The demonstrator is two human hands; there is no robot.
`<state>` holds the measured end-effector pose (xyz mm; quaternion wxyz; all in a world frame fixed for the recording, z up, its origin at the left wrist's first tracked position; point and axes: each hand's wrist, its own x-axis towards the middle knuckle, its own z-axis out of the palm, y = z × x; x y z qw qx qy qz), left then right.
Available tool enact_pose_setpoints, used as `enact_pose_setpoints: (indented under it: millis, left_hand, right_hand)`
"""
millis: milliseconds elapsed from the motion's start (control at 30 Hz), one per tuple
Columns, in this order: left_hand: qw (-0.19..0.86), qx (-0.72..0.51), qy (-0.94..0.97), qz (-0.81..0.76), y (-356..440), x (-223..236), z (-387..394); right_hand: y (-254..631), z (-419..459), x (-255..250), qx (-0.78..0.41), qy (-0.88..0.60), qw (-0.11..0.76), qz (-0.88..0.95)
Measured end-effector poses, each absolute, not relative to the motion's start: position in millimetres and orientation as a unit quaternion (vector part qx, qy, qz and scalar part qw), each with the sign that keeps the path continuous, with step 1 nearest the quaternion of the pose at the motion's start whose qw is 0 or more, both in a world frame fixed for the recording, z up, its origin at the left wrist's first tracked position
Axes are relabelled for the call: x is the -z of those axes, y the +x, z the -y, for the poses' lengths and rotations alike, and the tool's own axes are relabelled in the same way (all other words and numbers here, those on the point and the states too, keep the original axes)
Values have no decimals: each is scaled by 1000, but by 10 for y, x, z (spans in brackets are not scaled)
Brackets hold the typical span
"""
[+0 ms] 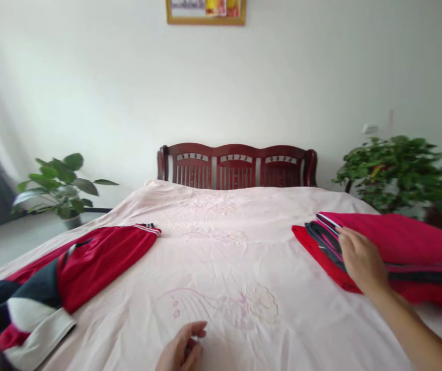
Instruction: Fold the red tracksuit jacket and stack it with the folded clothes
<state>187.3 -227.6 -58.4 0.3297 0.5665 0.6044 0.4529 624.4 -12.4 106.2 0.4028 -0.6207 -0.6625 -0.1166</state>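
Note:
My right hand (362, 260) rests against the near left edge of a stack of folded clothes, its fingers stretched along the side. A bright pink folded garment (402, 234) tops the stack. Dark grey and red folded garments (321, 263) lie beneath it. Low in the middle, my left hand (182, 348) hovers over or rests on the bed sheet, fingers loosely bent and apart, holding nothing. On the left side of the bed lies a loose red garment with striped cuffs (105, 257). Beside it is a dark, white and red garment (31, 314), cut off by the frame edge.
A pale pink embroidered sheet (221, 268) covers the bed under the clothes. Behind the bed stands a dark red wooden bench back (236, 165). Leafy potted plants flank it, one left (62, 185) and one right (394, 170). A framed picture (205, 20) hangs above.

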Motion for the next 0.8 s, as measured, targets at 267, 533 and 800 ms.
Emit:
enact_pose_setpoints:
  millis: [267,533,800]
  left_hand:
    - [288,-392,641,-594,1865,323,2333]
    - [260,-404,682,-552,1735,311,2448]
    - [58,-367,565,-737,1051,180,2361]
  right_hand:
    - [4715,892,636,4,-492,312,813]
    - [4414,1134,668,166,-483,235,827]
    - [4445,1054,642,98,-491,269,823]
